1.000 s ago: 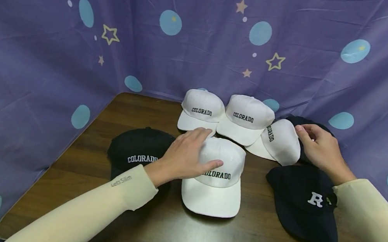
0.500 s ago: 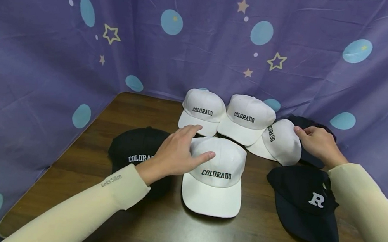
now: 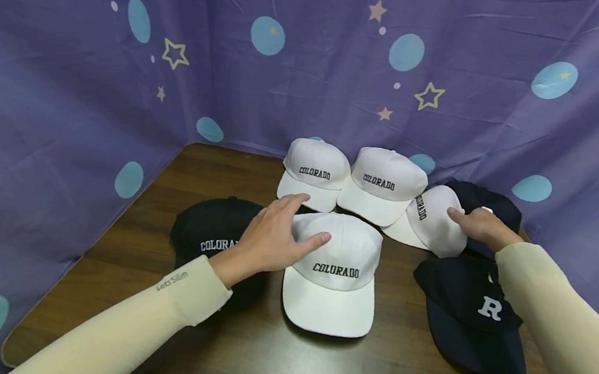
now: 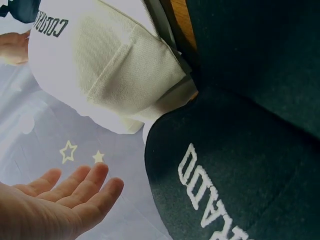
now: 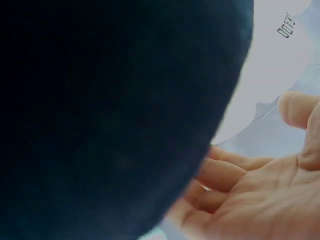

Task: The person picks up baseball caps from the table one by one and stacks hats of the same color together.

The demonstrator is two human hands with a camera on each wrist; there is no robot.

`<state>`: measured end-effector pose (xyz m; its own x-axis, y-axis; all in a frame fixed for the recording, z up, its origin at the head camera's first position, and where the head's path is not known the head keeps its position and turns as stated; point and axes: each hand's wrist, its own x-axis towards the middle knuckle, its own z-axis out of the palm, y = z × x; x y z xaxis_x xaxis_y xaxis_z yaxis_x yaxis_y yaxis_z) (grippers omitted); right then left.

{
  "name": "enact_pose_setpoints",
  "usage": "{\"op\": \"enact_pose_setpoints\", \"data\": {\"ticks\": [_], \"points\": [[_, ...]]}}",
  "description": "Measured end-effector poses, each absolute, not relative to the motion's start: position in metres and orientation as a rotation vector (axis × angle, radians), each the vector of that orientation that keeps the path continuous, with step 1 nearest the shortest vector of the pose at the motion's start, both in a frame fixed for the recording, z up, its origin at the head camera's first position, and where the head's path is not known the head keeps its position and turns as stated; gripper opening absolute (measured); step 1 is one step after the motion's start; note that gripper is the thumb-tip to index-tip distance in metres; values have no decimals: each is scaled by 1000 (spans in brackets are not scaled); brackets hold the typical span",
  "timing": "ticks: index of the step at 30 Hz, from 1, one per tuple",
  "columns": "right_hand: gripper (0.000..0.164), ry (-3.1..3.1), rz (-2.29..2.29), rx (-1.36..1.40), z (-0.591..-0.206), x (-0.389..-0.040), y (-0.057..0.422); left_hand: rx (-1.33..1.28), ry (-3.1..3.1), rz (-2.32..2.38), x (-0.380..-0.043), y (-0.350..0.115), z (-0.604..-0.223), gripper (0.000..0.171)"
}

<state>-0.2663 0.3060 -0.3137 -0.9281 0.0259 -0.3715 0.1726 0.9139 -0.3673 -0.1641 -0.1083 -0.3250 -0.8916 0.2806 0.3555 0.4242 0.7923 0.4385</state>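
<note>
My left hand [image 3: 274,240], fingers spread and thumb apart, hovers between the black COLORADO cap [image 3: 215,221] and the front white COLORADO cap [image 3: 328,307]. It overlaps the edges of both in the head view; in the left wrist view its relaxed fingers hold nothing. At the back right, my right hand [image 3: 484,225] reaches over the dark cap with a white R [image 3: 462,299]. Its thumb overlaps the side of a tilted white cap [image 3: 439,224], and a dark cap [image 3: 485,200] lies just behind. The right wrist view shows loosely extended fingers, their tips partly hidden by dark fabric.
Two more white COLORADO caps stand along the back, a left one [image 3: 313,161] and a right one [image 3: 388,168]. All rest on a brown wooden table [image 3: 121,290]. A purple curtain [image 3: 311,62] with stars and blue ovals hangs behind and around it.
My left hand has shifted left, uncovering the front white cap's lettering. The right hand has moved slightly left and lower, showing more of the dark cap behind it. The caps stay in place.
</note>
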Motion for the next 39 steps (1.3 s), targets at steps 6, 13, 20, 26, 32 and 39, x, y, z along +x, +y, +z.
{"op": "enact_pose_setpoints", "data": {"ticks": [6,13,20,26,32,39], "points": [[95,2621,-699,176,-323,-271,309,-535,-2719,-756,-164,-109,-326,81],[101,2722,-775,350,-322,-269,310,-532,-2710,-737,-166,-109,-328,81],[102,2787,-793,502,-309,-269,303,-530,-2706,-735,-167,-109,-328,81],[58,2894,-956,593,-299,-265,297,-531,-2712,-737,-169,-110,-328,79],[38,3040,-1203,533,-287,-261,289,-515,-2727,-750,-169,-114,-327,79],[43,3162,-1284,506,-272,-257,283,-515,-2737,-741,-168,-119,-326,79]]}}
